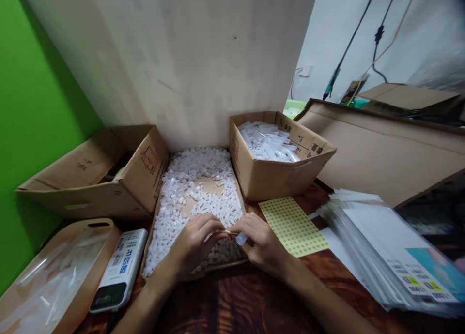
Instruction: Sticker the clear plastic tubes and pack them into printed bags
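Both hands meet over the front of a shallow cardboard tray (198, 205) full of small white plastic pieces (214, 203). My right hand (263, 239) is closed around a short translucent plastic tube (241, 238), whose round end points toward me. My left hand (198, 235) is closed in a pinch, its fingertips against those of the right. A thin yellowish bit (227, 232) shows between the fingertips; it is too small to name. Right of my right hand lies a yellow sheet of round stickers (292, 225).
Behind the tray on the right, a cardboard box (279, 181) holds many translucent tubes (267, 140). Another cardboard box (87, 198) stands left. Nearer me are a peach-coloured basin (114, 235) of plastic bags and a white power bank (121, 266). Stacked packaged sheets (392, 247) lie right.
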The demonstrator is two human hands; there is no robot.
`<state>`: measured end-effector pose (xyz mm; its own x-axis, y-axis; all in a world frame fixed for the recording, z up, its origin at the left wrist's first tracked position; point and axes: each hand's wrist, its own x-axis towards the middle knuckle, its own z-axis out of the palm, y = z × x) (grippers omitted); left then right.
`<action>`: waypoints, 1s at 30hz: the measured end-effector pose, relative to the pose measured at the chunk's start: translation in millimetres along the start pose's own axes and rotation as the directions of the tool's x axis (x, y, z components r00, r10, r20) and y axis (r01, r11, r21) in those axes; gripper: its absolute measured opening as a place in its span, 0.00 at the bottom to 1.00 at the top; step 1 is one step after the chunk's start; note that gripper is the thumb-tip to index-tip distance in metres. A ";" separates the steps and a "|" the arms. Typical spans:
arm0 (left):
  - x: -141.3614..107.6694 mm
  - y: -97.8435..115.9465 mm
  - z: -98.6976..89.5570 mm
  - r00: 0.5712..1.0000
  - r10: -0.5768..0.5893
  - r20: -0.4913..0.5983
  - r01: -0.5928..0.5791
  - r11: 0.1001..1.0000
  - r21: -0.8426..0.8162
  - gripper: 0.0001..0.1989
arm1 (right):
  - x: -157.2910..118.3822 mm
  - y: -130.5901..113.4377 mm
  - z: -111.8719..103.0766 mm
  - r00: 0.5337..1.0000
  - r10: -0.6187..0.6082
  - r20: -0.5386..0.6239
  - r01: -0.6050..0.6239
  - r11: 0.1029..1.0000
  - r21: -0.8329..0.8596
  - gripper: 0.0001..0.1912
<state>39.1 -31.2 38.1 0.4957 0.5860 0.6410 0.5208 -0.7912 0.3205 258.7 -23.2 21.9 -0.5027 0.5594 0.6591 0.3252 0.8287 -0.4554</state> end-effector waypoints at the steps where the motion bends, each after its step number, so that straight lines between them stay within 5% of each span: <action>1: 0.3 0.6 -0.4 1.000 0.003 0.005 -0.003 1.000 0.007 0.02 | -0.2 -0.6 0.2 1.000 0.006 0.002 -0.006 1.000 0.000 0.09; 30: 1.9 2.3 -7.4 0.997 0.039 0.069 -0.037 0.999 -0.030 0.04 | 0.0 -5.0 3.2 0.999 -0.027 0.041 0.029 0.998 -0.059 0.12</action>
<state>36.1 -33.3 45.3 0.5625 0.5650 0.6037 0.4810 -0.8175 0.3169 254.5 -27.4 22.3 -0.5432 0.5361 0.6462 0.3573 0.8441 -0.3999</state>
